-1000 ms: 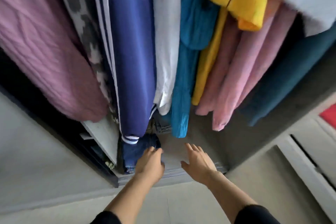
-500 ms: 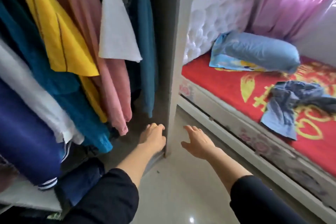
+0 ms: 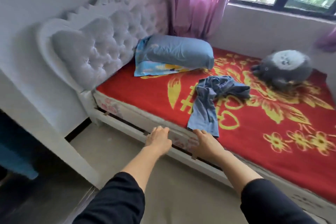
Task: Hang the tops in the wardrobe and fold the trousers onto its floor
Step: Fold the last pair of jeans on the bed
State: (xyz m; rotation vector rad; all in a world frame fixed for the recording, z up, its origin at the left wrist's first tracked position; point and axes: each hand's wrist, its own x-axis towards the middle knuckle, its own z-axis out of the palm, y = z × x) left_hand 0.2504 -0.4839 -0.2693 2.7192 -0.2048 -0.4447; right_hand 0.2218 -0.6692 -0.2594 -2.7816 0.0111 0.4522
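A crumpled blue-grey garment lies on the bed's red and yellow blanket, one end trailing toward the near edge. My left hand is stretched out in front of the bed's side, fingers loosely curled, holding nothing. To its right, my right hand reaches forward with relaxed fingers, just below the garment's near end and apart from it. The wardrobe shows only as a dark opening with teal cloth at the far left.
A blue pillow lies at the head of the bed by the white tufted headboard. A grey plush toy sits at the back right. Pink curtains and a window are behind. A white wardrobe panel stands left.
The view has swung right, from the wardrobe's hanging clothes to the bed. Both hands have left the wardrobe floor and now reach toward the garment on the bed.
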